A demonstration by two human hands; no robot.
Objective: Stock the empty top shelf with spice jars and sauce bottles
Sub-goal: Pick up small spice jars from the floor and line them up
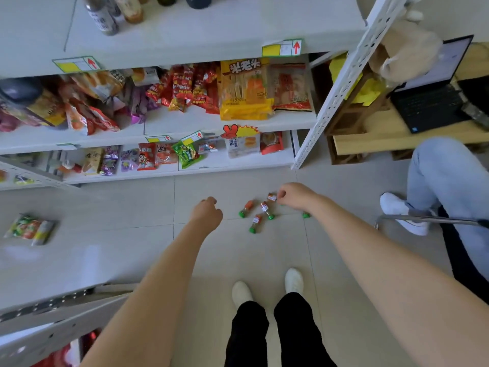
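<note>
Presently, by our count: one spice jar, green-capped, is pinched between thumb and fingers of our right hand, low over the floor tiles. Three more lie on their sides just left of it, close together and none upright: a second jar, a third jar, a fourth jar. A fifth shows only as a green cap peeping from under our right forearm. Our left hand is near the jars but apart from them, fingers curled under, nothing visible in it. On the top shelf a few bottles stand toward the back, at left and middle; the front and the right stretch are bare board. The lower shelves hold snack packets, not our concern. One stray packet lies on the floor, far left. We judge the stocking well short of done: some bottles are up, at least five jars remain down here, and much of the shelf is unfilled.
</note>
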